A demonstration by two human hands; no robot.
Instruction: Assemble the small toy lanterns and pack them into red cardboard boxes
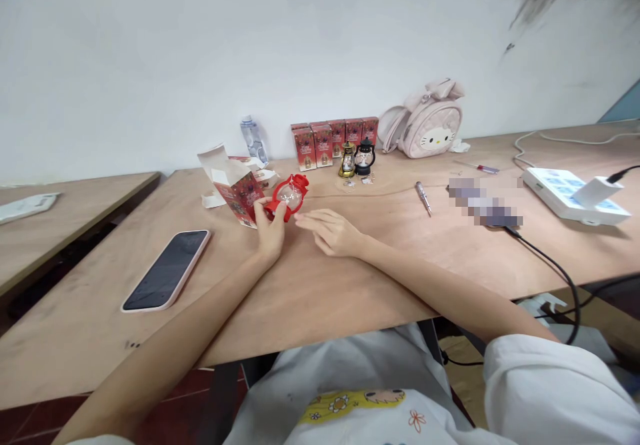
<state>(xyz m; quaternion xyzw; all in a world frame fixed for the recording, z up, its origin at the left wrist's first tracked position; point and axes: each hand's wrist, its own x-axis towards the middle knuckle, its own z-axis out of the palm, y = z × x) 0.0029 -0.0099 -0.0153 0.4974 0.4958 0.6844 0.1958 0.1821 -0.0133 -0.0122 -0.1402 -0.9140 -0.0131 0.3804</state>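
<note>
A small red lantern (290, 196) with a clear round window is held in my left hand (271, 231), tilted above the table. My right hand (333, 230) is just to its right, fingers stretched out and pointing at the lantern's base; whether the fingertips touch it I cannot tell. Behind my left hand stands an opened red printed box (243, 195) with its white flaps up. Further back, a gold lantern (347, 161) and a black lantern (365, 157) stand upright side by side, with small bits lying in front of them.
Several red boxes (323, 143) line the wall beside a water bottle (254, 141) and a pink backpack (433, 125). A phone (167, 270) lies left. Screwdrivers (423, 198), a blurred-out device (483, 203) on a black cable and a white power strip (575, 195) are at right.
</note>
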